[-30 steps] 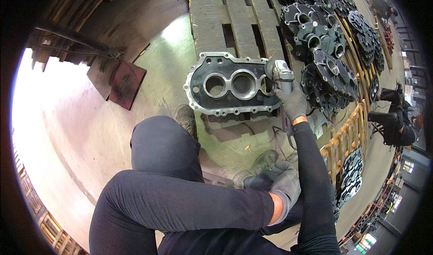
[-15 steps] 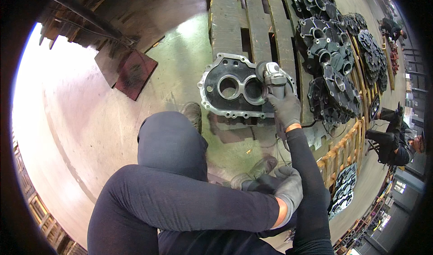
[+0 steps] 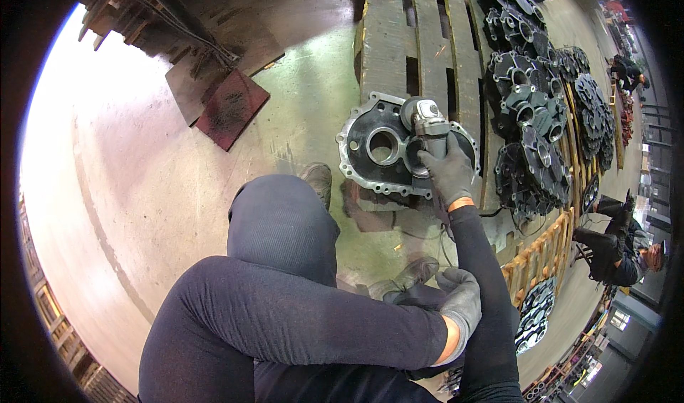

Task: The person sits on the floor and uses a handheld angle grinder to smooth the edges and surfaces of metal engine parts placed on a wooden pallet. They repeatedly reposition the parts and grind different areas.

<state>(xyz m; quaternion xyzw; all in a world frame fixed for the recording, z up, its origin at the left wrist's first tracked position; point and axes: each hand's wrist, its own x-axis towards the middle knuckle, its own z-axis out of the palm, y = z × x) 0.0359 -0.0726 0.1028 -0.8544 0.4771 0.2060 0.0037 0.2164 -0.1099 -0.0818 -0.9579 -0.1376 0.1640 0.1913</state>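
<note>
1. Seen from the head camera, the grey cast housing [image 3: 388,150] lies flat on the concrete floor [image 3: 214,182], its far edge touching the wooden pallet [image 3: 420,39]; the gloved right hand [image 3: 447,169] has its fingers clamped around an angle grinder [image 3: 427,121] whose head rests over the housing's right bore.
2. Beside the housing's near edge, past a boot, the gloved left hand [image 3: 459,303] rests on the person's leg, fingers loosely curled and holding nothing.
3. Judged by its look, the housing is heavy, stiff metal with hard flange edges; the bolt-holed rim or the bores offer the surest hold.
4. Left of the housing the floor gives room; right of it, stacked castings [image 3: 531,111] crowd close.
</note>
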